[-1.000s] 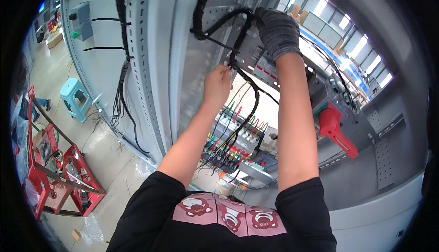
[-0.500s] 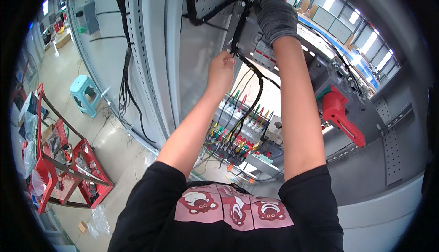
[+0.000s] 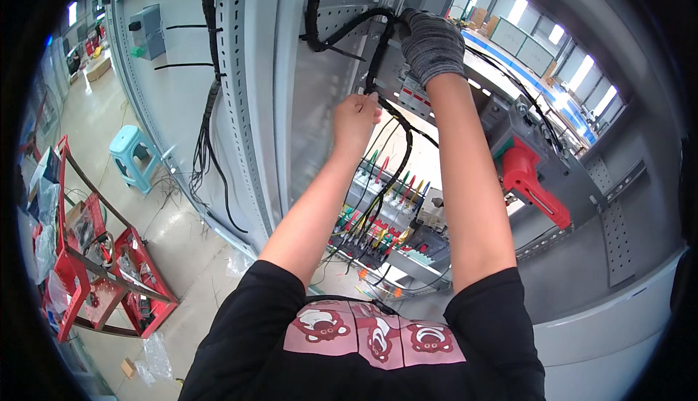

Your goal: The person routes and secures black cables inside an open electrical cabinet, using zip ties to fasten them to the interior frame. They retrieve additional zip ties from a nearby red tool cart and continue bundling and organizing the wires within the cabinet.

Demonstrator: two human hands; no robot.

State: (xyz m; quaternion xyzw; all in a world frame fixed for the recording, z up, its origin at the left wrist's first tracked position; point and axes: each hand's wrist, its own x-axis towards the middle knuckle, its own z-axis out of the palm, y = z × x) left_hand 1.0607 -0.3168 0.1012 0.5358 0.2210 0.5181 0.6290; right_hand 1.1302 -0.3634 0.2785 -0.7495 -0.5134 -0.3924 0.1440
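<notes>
Nearest is a black shirt (image 3: 342, 383) with pink panels, its wearer's bare arms reaching toward twelve o'clock. The bare left hand (image 3: 353, 126) has thumb and forefinger pinched together against a black cable bundle (image 3: 377, 59); whether they grip it or something thin on it, I cannot tell. From those fingers the bundle's long axis climbs between twelve and one o'clock to a bend, where the gloved right hand (image 3: 434, 46) sits. The glove's fingers are hidden, so their opening and hold cannot be told. The left hand is nearer the fork, where the bundle turns toward four or five o'clock, then curves to seven.

Beyond, at six o'clock from the left hand, thin wires run down among coloured terminals (image 3: 379, 237); a red handle (image 3: 534, 186) lies at four. Farther off are a red cart (image 3: 161, 308) at eight, a blue stool (image 3: 132, 155) just below nine, and bright windows (image 3: 580, 72) between two and three.
</notes>
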